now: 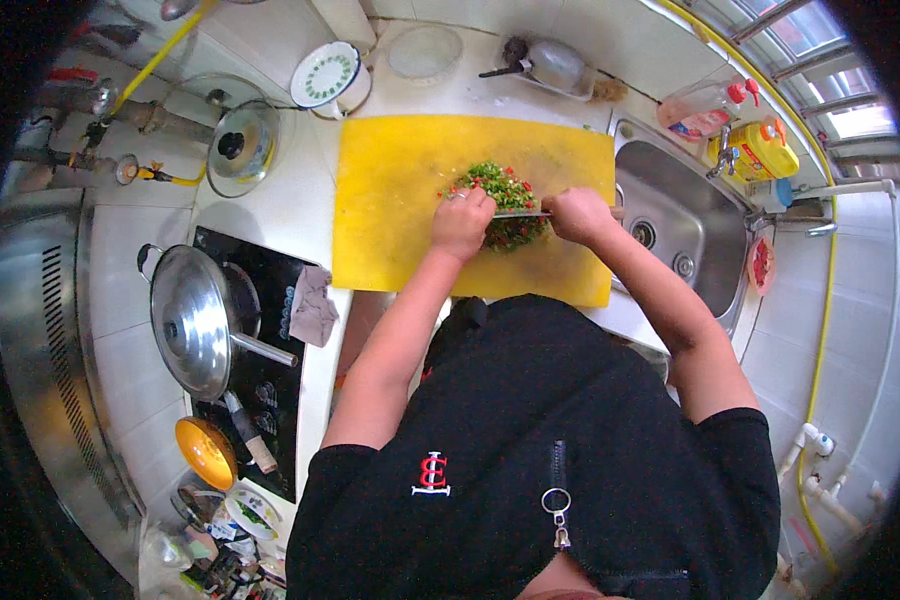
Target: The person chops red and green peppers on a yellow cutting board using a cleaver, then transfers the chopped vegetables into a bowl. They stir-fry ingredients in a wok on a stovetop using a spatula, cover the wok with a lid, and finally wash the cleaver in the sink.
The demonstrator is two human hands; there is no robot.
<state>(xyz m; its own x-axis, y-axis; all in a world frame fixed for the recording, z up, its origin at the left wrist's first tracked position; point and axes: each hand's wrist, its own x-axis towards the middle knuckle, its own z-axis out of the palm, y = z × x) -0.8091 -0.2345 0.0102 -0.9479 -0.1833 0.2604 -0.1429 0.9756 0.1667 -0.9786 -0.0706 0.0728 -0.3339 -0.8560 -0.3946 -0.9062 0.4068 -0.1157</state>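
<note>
A yellow cutting board (pixel 390 195) lies on the white counter before me. Near its middle is a heap of finely chopped green and red vegetables (pixel 495 184), which look like peppers. A knife (pixel 521 214) with a wooden handle crosses the heap, its blade seen nearly edge-on. My right hand (pixel 579 214) is closed around the knife at the handle end. At the blade's other end, my left hand (pixel 463 223), with a ring on one finger, rests on the blade with its fingers bent; whether it pinches the blade is hard to tell.
To the right is a steel sink (pixel 660 217), with bottles (pixel 757 150) behind it. An enamel mug (pixel 334 79) and a glass lid (pixel 244 148) stand at the back left. A lidded wok (pixel 191 322) and a cloth (pixel 314 306) are on the black cooktop at left.
</note>
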